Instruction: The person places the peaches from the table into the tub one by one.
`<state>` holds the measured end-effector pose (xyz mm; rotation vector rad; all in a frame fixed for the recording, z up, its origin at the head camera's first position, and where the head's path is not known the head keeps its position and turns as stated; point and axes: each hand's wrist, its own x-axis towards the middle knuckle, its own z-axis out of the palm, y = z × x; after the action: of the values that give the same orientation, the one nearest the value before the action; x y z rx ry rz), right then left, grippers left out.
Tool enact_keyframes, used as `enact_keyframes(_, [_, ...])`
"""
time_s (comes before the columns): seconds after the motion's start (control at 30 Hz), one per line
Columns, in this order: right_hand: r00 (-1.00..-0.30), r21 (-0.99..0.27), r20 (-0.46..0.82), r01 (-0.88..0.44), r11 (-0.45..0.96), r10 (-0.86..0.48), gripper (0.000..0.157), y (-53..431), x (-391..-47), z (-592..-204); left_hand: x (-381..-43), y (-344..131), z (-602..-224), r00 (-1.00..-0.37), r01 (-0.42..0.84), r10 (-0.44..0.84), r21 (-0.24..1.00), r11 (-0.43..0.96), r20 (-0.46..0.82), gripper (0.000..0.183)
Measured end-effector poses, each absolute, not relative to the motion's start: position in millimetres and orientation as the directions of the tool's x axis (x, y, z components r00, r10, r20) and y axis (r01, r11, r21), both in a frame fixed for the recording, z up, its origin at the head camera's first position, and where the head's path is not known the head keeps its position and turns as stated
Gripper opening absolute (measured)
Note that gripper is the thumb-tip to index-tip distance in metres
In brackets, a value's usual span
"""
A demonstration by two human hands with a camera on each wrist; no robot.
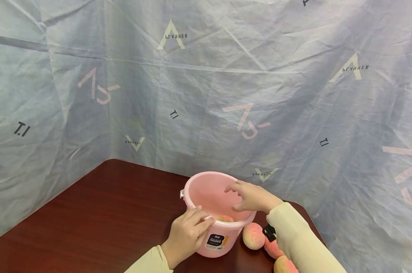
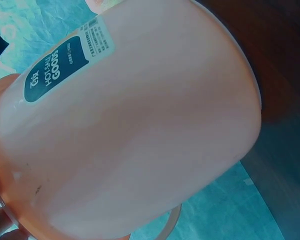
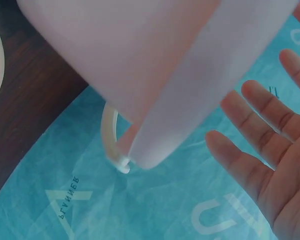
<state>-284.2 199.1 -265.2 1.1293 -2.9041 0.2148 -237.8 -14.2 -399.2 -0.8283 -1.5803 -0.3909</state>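
Note:
A pink plastic bucket (image 1: 231, 237) with a black-and-white label stands on the table. My left hand (image 1: 188, 231) grips its near rim, fingers over the edge. Inside, the top of a peach (image 1: 225, 218) shows just behind that rim; the near wall hides the rest. Over the bucket's mouth, at the right side, is my right hand (image 1: 251, 196) with fingers spread and nothing held. The right wrist view shows its bare palm and separated fingers beside the rim. To the right of the bucket lie several peaches, the nearest a pink-and-yellow peach (image 1: 253, 236).
The dark red-brown table (image 1: 90, 212) extends to the left. Another peach (image 1: 285, 265) lies by the right forearm, partly covered by the sleeve. A grey printed cloth (image 1: 199, 94) hangs behind the table. The bucket's pale handle (image 3: 109, 131) hangs at its side.

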Motion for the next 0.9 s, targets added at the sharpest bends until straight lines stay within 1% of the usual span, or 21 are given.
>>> enact_keyframes(0.17, [-0.74, -0.137, 0.076, -0.672, 0.728, -0.668, 0.042, 208.4, -286.2, -265.4, -238.7, -14.4, -399.0, 0.01, 0.703, 0.287, -0.211, 0.68, 0.958, 0.034])
enact_keyframes(0.5, [-0.782, -0.201, 0.077, -0.62, 0.758, -0.619, 0.04, 228.8, -290.7, -271.1, -238.7, -14.0, -399.8, 0.012, 0.698, 0.28, -0.209, 0.685, 0.96, 0.034])
enact_keyframes(0.67, [-0.809, -0.227, 0.071, -0.583, 0.78, -0.583, 0.04, 237.9, -286.9, -270.8, -238.3, -13.3, -400.8, 0.007, 0.695, 0.285, -0.21, 0.688, 0.959, 0.035])
enact_keyframes(0.9, [-0.793, -0.238, 0.102, -0.606, 0.759, -0.601, 0.04, 254.1, -283.3, -270.8, -239.2, -13.4, -401.3, 0.009, 0.699, 0.268, -0.198, 0.688, 0.963, 0.033])
